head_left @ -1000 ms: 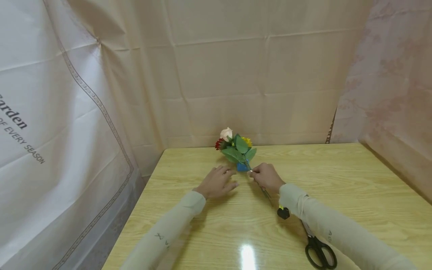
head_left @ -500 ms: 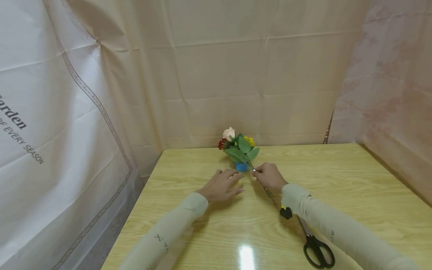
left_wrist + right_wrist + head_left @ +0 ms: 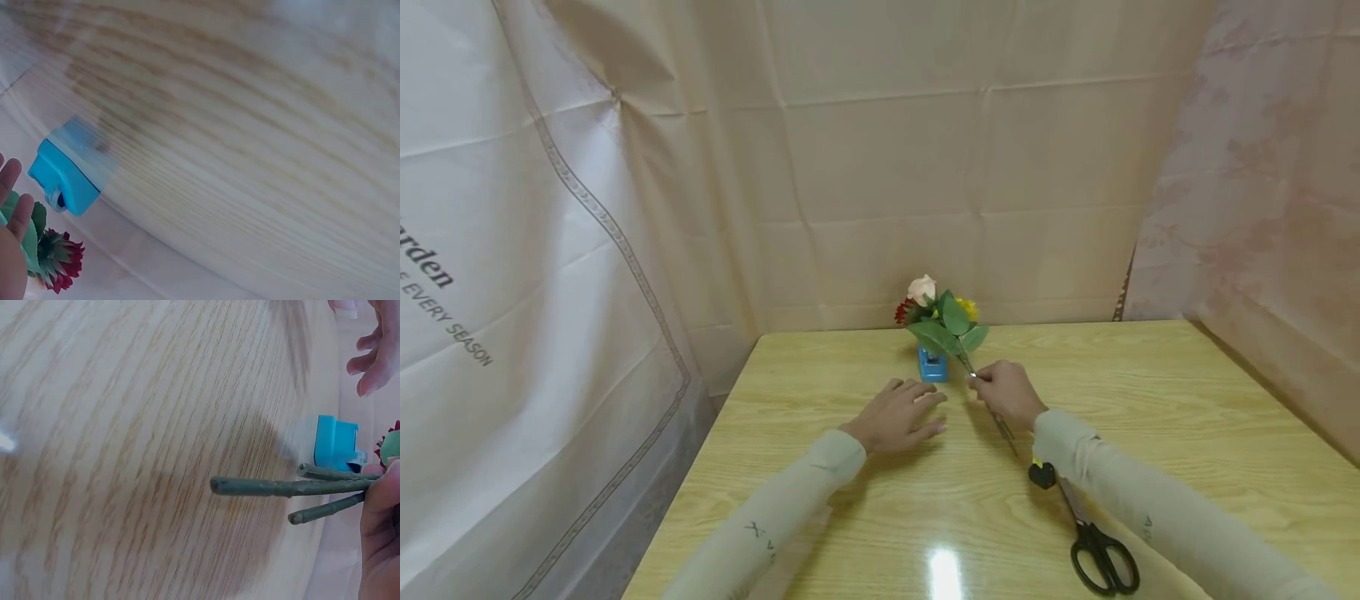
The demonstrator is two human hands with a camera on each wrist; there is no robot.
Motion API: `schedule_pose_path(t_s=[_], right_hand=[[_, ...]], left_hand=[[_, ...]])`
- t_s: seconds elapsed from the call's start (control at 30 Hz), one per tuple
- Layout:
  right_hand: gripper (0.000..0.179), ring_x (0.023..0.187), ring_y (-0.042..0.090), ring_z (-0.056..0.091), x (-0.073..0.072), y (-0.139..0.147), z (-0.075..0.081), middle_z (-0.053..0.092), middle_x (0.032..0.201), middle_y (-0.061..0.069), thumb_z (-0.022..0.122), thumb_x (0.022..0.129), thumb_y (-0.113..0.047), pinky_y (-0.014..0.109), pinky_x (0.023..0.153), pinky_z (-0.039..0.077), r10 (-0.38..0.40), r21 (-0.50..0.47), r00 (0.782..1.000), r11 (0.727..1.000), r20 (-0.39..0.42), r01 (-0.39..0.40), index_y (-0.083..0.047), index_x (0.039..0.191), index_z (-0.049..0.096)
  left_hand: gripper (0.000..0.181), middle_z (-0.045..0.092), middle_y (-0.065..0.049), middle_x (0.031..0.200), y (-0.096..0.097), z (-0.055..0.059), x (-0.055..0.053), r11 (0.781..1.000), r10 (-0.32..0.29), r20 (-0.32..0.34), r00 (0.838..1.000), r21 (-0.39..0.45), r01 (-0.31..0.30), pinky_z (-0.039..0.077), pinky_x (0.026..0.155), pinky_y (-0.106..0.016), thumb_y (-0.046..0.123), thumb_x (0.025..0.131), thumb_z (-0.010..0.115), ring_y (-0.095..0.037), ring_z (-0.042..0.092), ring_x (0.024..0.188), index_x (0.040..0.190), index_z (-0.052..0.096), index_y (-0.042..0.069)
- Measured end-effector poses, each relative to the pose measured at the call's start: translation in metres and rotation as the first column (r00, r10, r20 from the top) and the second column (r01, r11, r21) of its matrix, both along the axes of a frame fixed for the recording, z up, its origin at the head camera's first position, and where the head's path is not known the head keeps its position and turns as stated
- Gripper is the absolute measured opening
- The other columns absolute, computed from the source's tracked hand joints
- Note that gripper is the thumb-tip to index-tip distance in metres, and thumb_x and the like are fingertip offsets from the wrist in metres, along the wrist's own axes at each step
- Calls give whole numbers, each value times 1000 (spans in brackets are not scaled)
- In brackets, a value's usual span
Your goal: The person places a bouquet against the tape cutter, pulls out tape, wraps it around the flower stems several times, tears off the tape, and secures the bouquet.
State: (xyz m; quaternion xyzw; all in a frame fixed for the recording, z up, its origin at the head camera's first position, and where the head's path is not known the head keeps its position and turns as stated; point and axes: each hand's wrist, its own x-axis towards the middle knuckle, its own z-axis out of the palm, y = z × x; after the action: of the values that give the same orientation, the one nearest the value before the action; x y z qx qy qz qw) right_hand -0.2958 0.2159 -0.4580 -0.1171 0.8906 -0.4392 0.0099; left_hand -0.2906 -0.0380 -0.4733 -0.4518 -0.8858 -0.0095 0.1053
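My right hand [image 3: 1009, 395] pinches the stems of a small flower bouquet [image 3: 953, 321] in the head view. A pale pink rose, a red flower, a yellow flower and green leaves make up its head. Three cut green stem ends [image 3: 262, 487] stick out of my grip in the right wrist view. To the left, my left hand [image 3: 898, 417] is held over the table with its fingers spread, holding nothing. Just beyond its fingertips stands a blue tape dispenser [image 3: 933, 367], partly behind the leaves. The left wrist view shows this dispenser [image 3: 69, 169] beside the red flower.
Black-handled scissors [image 3: 1103, 557] lie near the front of the wooden table [image 3: 820, 358], by my right forearm. A small black heart-shaped piece with a yellow bit [image 3: 1042, 475] is near my right cuff. Pale cloth [image 3: 880, 183] hangs behind the table.
My right hand has shifted slightly right with the bouquet, uncovering more of the blue tape dispenser. My left hand has drifted a little to the right, its fingers still spread.
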Motion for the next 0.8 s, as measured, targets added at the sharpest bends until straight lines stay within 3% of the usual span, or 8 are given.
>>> schedule_pose_path(t_s=[0.3, 0.43, 0.8], right_hand=[[32, 40, 12, 46, 1, 10, 2, 72, 86, 19, 58, 105, -22, 27, 42, 43, -21, 7, 1000, 1000, -14, 21, 4, 107, 77], [33, 40, 11, 45, 1, 16, 3, 71, 84, 19, 58, 105, -23, 27, 42, 43, -41, 16, 999, 999, -27, 42, 4, 107, 77], [33, 42, 11, 46, 4, 26, 6, 70, 81, 20, 59, 104, -22, 27, 42, 43, -79, 11, 996, 997, -40, 80, 6, 110, 76]], left_hand=[[54, 53, -7, 149, 10, -1, 1, 1000, -16, 13, 1000, -5, 16, 36, 113, -49, 51, 108, 43, -26, 48, 137, 149, 51, 18], [53, 53, -7, 149, 15, -2, 1, 999, -33, -16, 999, -13, 32, 37, 112, -46, 51, 108, 44, -25, 49, 137, 149, 51, 19], [54, 54, -5, 150, 32, -6, 8, 996, -86, -39, 995, -29, 85, 33, 116, -43, 53, 109, 38, -22, 48, 138, 150, 49, 20]])
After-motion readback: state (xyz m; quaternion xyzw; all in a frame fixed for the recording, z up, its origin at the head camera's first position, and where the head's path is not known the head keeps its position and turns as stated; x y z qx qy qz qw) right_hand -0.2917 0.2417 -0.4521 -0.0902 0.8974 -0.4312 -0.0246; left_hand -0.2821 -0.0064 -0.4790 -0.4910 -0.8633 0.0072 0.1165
